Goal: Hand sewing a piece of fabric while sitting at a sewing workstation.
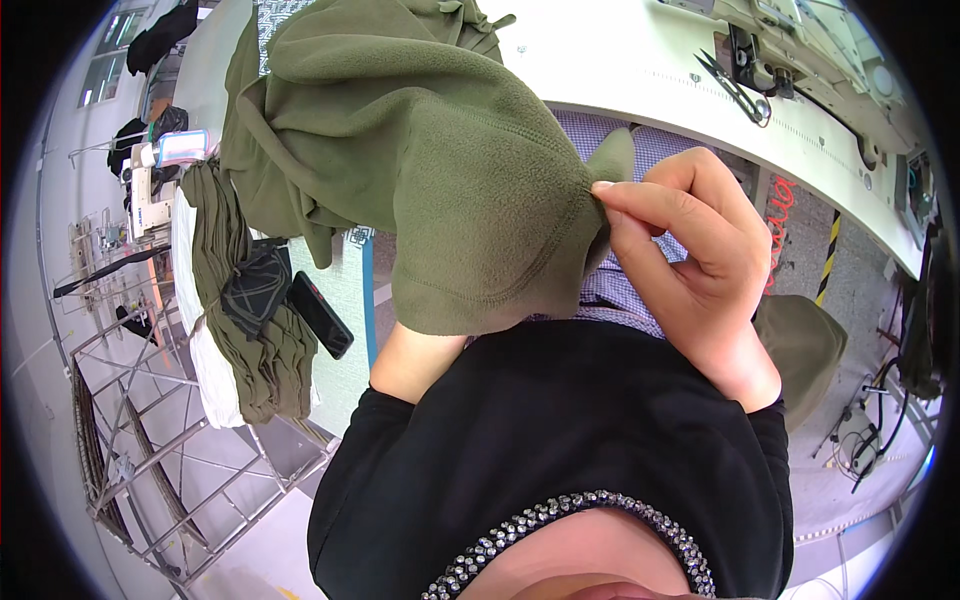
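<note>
Held up close before the chest: an olive-green fleece garment (420,160), bulk still draped over the edge of the white worktop (600,60). Pinched at its right-hand corner by the right hand (690,260), fingers (625,200) narrowed tight on a small fold of fleece beside a stitched, curved seam. Left hand (415,355) buried under the hanging lower hem, only wrist and forearm showing, so grip there impossible to tell; probably supporting the cloth from inside.

Judged midway through handling: piece lifted off the worktop and turned to bring the seam and corner to view, nothing yet laid down, folded or cut. Thread snips (735,85) lay untouched on the worktop, well apart from both hands, near the sewing machine (800,40) at the far edge. Seemingly finished or waiting pieces stacked to the left: a pile of the same green fleece (235,300) hung over a white stand, with a dark phone (320,313) resting just beside it. Another green scrap (805,345) seen low on the right, below the worktop.
</note>
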Demonstrator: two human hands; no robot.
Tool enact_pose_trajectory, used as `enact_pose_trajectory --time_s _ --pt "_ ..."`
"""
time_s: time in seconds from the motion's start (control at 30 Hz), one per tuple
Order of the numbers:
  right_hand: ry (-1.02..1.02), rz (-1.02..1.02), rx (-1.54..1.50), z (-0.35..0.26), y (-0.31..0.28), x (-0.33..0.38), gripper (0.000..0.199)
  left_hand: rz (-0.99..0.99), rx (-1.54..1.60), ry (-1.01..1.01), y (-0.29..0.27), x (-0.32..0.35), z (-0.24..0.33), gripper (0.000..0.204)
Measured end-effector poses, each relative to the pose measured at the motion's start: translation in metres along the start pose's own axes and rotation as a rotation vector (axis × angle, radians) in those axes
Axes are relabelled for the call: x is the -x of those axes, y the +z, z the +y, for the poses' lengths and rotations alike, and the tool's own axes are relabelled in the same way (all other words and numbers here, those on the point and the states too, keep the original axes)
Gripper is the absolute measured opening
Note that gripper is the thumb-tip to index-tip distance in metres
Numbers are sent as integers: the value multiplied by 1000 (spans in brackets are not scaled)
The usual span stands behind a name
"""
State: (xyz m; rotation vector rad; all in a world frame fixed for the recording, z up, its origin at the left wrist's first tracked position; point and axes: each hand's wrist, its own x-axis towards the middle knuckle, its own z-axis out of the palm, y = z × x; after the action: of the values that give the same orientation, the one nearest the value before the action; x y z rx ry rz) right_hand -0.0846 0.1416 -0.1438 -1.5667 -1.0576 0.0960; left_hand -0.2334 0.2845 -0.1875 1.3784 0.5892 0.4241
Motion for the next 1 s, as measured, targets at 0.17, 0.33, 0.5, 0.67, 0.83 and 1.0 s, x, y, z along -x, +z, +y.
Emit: enact_pose_trajectory --time_s 0.17,0.33,0.5,0.67,0.83,1.0 --pt "0 -4 5 0 0 0 23 -127 -344 11 -6 -10 -8 58" --pt "-10 -2 11 -1 -1 0 23 -42 112 -74 -5 -3 -8 58" --pt "-11 -7 28 -1 -1 0 23 -102 -159 -2 -5 -8 -3 57" --pt "-16 -4 22 -1 0 0 23 -61 36 4 1 0 4 58" --pt "4 13 -28 0 1 1 23 30 92 -77 3 -1 7 57" --pt "28 40 -82 2 4 2 23 -48 148 -106 7 -4 12 54"
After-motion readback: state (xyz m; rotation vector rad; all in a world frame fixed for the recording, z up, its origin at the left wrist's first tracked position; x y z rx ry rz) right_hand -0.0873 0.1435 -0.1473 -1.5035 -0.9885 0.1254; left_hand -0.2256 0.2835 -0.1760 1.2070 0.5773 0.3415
